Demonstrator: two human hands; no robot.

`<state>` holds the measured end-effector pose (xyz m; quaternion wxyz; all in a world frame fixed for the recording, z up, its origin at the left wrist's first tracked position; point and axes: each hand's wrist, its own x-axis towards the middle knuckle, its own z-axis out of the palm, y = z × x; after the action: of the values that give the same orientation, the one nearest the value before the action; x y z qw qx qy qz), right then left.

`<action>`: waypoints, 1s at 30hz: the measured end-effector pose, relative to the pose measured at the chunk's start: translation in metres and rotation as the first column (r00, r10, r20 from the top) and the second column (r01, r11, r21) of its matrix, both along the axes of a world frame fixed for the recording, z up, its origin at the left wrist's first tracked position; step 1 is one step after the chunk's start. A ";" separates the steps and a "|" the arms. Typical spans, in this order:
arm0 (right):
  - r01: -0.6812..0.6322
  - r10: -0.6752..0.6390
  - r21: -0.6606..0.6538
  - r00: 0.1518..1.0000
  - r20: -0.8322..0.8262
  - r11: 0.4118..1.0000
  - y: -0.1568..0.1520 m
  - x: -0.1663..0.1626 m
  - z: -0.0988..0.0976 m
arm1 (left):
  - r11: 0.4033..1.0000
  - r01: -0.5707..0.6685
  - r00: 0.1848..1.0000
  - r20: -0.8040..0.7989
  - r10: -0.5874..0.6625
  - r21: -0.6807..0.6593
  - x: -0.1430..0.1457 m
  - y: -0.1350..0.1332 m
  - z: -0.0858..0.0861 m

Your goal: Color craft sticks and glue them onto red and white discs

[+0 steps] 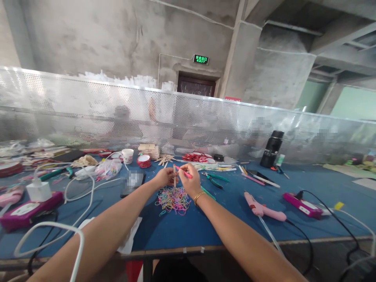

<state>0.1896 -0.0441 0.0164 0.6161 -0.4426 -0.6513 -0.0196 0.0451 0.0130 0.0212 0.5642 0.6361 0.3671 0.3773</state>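
Note:
My left hand (165, 177) pinches a flat wooden craft stick (174, 178), held upright over the table. In my right hand (190, 180) is a pink pen (184, 171), its tip close to the upper part of the stick; I cannot tell whether it touches. Right below both hands lies a loose pile of small multicoloured plastic clips or loops (174, 201). Green-handled pliers (216, 179) rest just right of my right hand.
Left are a phone (133, 184), a white cup (127, 156), white cables and a purple power strip (32, 211). Right are a pink glue gun (264, 209), another purple power strip (304, 205) and a black bottle (272, 149). A perforated metal screen (164, 121) stands behind.

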 end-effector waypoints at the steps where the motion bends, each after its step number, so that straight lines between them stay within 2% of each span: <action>1: 0.001 -0.001 0.000 1.000 0.000 1.000 0.000 0.000 0.000 | 1.000 0.001 1.000 0.002 -0.001 0.005 0.000 0.000 0.000; 11: -0.009 0.009 0.010 1.000 0.025 1.000 -0.004 0.002 0.005 | 1.000 0.000 1.000 -0.014 0.000 0.013 0.002 -0.010 0.006; 30: -0.006 0.006 0.012 1.000 0.021 1.000 -0.002 0.001 0.000 | 1.000 -0.002 1.000 0.010 0.002 0.008 0.002 -0.004 0.001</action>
<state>0.1906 -0.0461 0.0164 0.6118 -0.4366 -0.6591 -0.0263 0.0471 0.0086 0.0225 0.5633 0.6360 0.3634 0.3824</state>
